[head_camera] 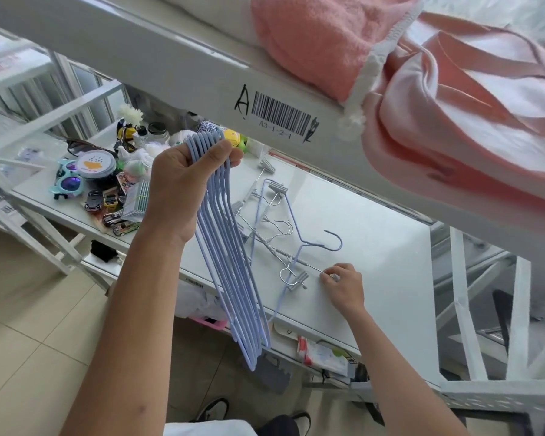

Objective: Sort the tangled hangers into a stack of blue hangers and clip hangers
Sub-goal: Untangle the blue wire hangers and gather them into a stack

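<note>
My left hand (183, 184) grips a bunch of several blue hangers (233, 278) by their hooks, raised above the white shelf (375, 247); the bunch hangs down past the shelf's front edge. One more blue hanger (296, 234) lies on the shelf, tangled with several metal clip hangers (265, 215). My right hand (343, 284) rests on the shelf at the right end of a clip hanger's bar and pinches it near a clip (299, 280).
Toys, sunglasses (68, 180), toy cars and jars crowd the shelf's left end. A white upper shelf beam with a barcode (280, 116) runs overhead, with pink cloth (453, 105) draped over it. Packets and a pink basket sit on the lower level.
</note>
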